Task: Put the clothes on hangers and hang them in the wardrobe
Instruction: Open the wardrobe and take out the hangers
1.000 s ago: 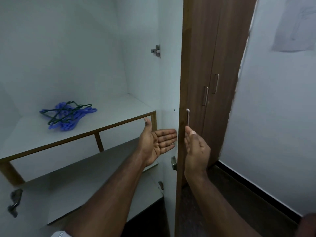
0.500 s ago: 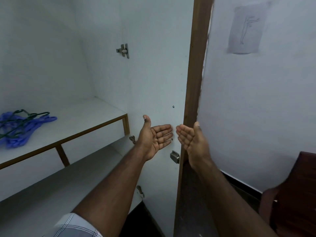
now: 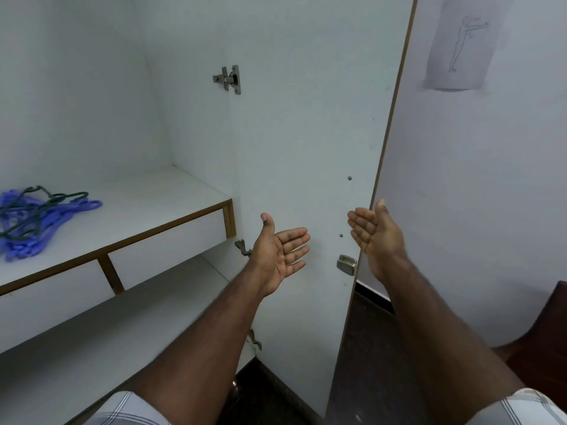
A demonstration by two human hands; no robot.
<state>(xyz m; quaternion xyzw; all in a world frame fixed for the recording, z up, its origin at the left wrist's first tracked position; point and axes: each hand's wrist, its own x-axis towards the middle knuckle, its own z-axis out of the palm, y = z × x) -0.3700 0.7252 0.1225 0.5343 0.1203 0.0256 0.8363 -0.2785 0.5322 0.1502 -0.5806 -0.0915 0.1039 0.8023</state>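
Observation:
The white wardrobe stands open in front of me. A tangle of blue and dark green hangers (image 3: 36, 219) lies on its upper shelf (image 3: 159, 207) at the far left. The open wardrobe door (image 3: 306, 133) shows its white inner face in the middle of the view. My left hand (image 3: 280, 251) is held out in front of that door, palm up, fingers straight, holding nothing. My right hand (image 3: 372, 236) is raised beside the door's brown outer edge, palm facing left, fingers straight and empty. No clothes are in view.
A lower shelf (image 3: 107, 326) runs under the upper one. A metal hinge (image 3: 228, 78) and a latch (image 3: 346, 264) sit on the door. A sketch on paper (image 3: 460, 44) hangs on the white wall at right. A dark red chair (image 3: 540, 338) stands at lower right.
The door has swung wider open to the right and the view has turned with it. My two hands have drawn apart, both staying open and empty.

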